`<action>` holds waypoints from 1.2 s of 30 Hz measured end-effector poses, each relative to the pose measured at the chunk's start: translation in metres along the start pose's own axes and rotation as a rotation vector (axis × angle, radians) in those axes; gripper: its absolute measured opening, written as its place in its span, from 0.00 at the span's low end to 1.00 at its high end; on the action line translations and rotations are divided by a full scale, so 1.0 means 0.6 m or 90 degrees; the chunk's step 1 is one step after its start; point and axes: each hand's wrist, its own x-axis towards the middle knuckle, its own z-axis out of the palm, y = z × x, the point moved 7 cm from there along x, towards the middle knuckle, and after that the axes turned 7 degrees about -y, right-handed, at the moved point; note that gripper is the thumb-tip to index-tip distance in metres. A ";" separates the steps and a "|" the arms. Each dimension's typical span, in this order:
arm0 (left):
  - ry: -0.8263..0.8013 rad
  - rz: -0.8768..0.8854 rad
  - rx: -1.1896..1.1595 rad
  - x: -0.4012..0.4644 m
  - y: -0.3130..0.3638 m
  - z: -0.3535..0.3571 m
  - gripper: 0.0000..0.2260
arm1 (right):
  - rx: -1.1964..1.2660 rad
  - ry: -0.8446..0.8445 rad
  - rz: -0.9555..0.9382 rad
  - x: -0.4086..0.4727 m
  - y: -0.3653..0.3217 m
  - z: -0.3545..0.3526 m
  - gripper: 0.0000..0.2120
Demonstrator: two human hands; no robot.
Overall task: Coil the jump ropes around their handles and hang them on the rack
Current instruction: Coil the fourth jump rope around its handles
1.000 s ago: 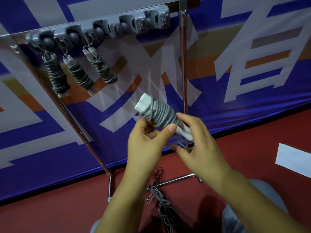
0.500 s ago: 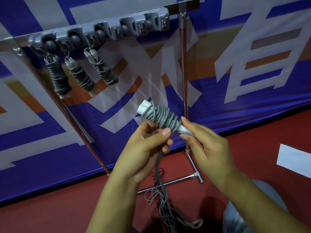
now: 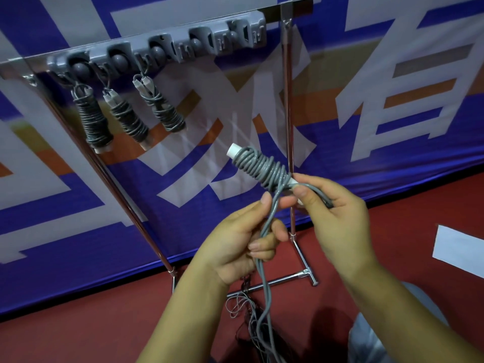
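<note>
We hold a grey jump rope [image 3: 262, 167], partly coiled around its white handles, tilted in front of the blue banner [image 3: 392, 74]. Our right hand [image 3: 340, 218] pinches the lower end of the handles, thumb and forefinger curled round it. Our left hand [image 3: 235, 244] grips the loose cord, which trails down to a tangle of ropes [image 3: 251, 315] on the red floor [image 3: 78, 323]. Three coiled ropes [image 3: 128, 116] hang from the grey hook rack [image 3: 167, 45] on its chrome stand [image 3: 289, 127].

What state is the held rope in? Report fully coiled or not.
Not fully coiled. Rope wraps the handles, but a loose length runs through the left hand to the floor; right hand grips the handle end.
</note>
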 end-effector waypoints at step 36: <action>0.261 0.343 0.218 -0.025 0.047 -0.029 0.11 | 0.100 -0.032 0.262 -0.006 0.044 0.016 0.09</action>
